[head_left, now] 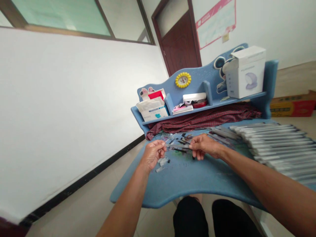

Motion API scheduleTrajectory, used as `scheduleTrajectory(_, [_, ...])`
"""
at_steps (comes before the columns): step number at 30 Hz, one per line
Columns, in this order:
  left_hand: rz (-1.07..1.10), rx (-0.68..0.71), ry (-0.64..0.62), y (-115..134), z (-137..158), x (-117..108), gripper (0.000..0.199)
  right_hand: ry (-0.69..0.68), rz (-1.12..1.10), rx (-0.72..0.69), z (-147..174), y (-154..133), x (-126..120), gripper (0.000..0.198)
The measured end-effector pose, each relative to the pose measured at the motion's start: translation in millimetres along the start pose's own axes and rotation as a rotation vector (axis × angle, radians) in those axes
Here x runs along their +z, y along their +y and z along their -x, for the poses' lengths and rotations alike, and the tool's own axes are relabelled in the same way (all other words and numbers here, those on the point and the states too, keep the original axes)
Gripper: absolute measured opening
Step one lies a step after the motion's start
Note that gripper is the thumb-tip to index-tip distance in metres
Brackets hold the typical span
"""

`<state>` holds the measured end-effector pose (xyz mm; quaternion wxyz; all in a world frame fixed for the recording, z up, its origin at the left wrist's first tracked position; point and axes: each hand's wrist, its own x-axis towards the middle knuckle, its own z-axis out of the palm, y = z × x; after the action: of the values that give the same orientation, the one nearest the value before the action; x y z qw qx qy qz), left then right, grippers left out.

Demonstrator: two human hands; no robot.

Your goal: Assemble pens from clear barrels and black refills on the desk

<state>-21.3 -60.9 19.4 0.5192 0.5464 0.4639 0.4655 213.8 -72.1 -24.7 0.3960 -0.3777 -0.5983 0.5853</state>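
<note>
Between my two hands stretches a clear pen barrel [177, 146], held level just above the blue desk [197, 179]. My left hand [155, 153] pinches its left end with closed fingers. At the other end, my right hand [203, 146] has its fingers closed on the barrel too. Behind and below the barrel lie scattered pen parts, among them dark refills [179, 150] and small black pieces. Several clear pen caps [163, 161] lie beside my left hand, near the desk's left side. How the barrel's ends sit inside my fingers is hidden.
A large heap of pens [274, 148] covers the desk's right side. Loose barrels [223, 132] lie beside it. Behind runs a folded checked cloth [204, 117] under a shelf holding a white box [247, 74] and a smaller carton [154, 112]. A wall [74, 98] stands at left.
</note>
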Motion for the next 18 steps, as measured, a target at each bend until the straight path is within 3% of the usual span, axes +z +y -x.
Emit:
scheduleTrajectory(9, [0.049,-0.064,-0.081,-5,-28,6,0.023,0.136,0.060,-0.035,-4,1,2,0.021])
scheduleTrajectory(18, [0.140,-0.094,-0.139,-13,-51,21,0.022,0.274,0.285,-0.059,-6,-5,9,0.031])
